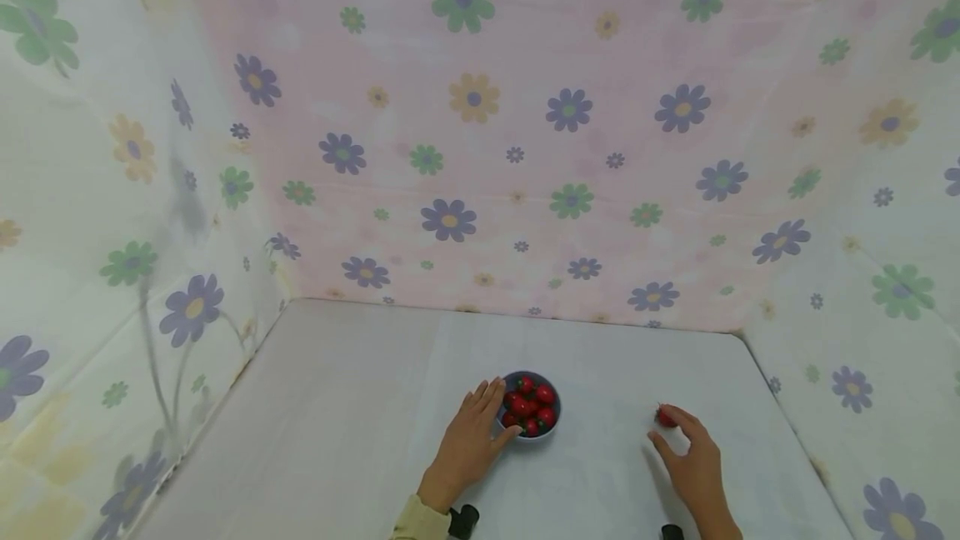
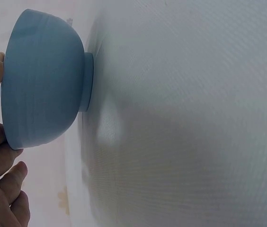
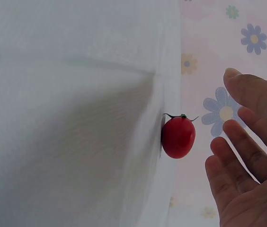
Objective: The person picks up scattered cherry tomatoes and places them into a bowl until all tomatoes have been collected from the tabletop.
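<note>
A blue bowl (image 2: 43,80) stands upright on the white table and holds several red cherry tomatoes (image 1: 528,407). Along its left side, my left hand (image 1: 468,440) touches the rim with extended fingers, the thumb spread toward the near edge. One more cherry tomato (image 3: 178,137), with a green calyx, lies on the table to the right of the bowl. My right hand (image 1: 693,461) is just beside this tomato, thumb and fingers apart with nothing between them. From the head, the fingertips overlap the tomato; the right wrist view shows a gap.
The white tabletop (image 1: 337,407) stretches around the bowl. Flower-patterned cloth walls (image 1: 517,173) enclose it at the back and on both sides. A dark wrist camera (image 1: 463,521) sits below the left hand.
</note>
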Action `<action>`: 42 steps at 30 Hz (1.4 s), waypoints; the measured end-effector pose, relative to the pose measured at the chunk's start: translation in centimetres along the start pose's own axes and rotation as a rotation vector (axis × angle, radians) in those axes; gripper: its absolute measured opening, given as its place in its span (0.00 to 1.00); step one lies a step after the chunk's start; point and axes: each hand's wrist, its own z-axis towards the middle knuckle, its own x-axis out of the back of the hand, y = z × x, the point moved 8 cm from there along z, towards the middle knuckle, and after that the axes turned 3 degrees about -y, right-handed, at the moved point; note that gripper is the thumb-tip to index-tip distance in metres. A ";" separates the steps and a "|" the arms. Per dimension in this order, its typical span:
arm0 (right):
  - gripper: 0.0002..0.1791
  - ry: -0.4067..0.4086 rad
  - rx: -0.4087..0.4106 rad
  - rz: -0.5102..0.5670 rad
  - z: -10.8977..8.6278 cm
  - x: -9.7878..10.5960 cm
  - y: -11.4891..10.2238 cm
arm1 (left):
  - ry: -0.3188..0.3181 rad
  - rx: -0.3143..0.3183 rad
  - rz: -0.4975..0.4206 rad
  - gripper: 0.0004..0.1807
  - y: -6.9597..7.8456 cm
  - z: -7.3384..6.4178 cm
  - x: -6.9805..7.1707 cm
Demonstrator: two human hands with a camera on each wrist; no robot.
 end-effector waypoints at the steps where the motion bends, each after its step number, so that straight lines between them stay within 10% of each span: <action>1: 0.27 -0.007 -0.004 -0.003 0.1 0.0 0.1 | 0.001 0.000 0.001 0.42 0.0 0.0 0.0; 21: 0.31 -0.262 -0.060 -0.054 1.5 -1.5 2.0 | 0.007 -0.003 -0.018 0.41 0.1 -0.2 0.1; 42: 0.23 -0.271 -0.050 -0.118 3.6 -0.6 2.5 | 0.002 0.001 -0.017 0.42 0.0 -0.1 -0.1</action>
